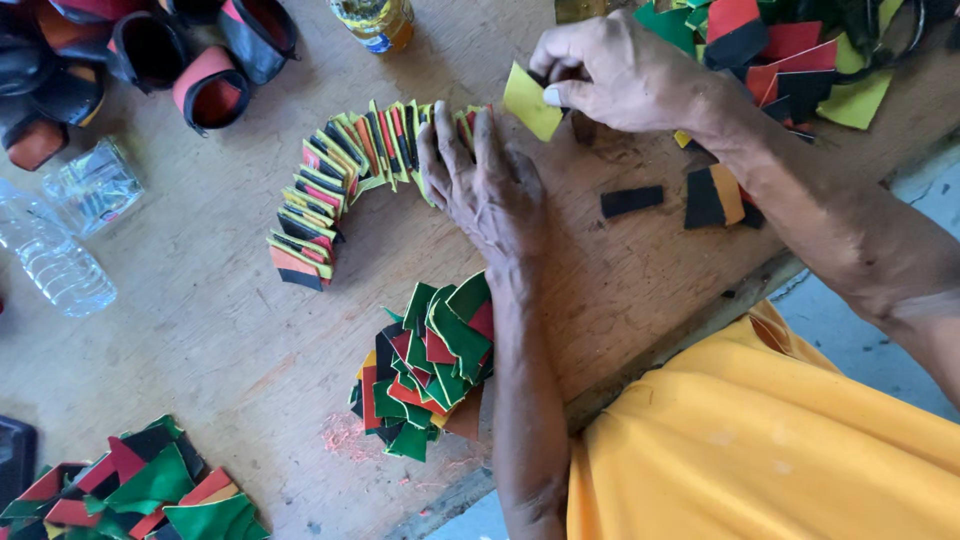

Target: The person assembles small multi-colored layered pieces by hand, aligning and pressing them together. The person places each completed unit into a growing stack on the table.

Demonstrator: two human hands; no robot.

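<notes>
My left hand [482, 185] lies flat on the wooden table [200, 330], its fingertips pressing the near end of a curved row of overlapped coloured pieces [335, 185] in yellow, green, red and black. My right hand [610, 70] hovers just beyond it, pinching a yellow piece [531, 100] between thumb and fingers, close to the end of the row. A loose pile of green, red and black cut pieces [430, 365] lies beside my left forearm.
More cut pieces are heaped at the top right [790, 50] and bottom left [140, 490]. Single black and orange pieces [712, 195] lie by my right wrist. Rolled red-and-black bands [150, 55], two clear plastic bottles [50, 255] and a small bottle [375, 20] stand at the far side.
</notes>
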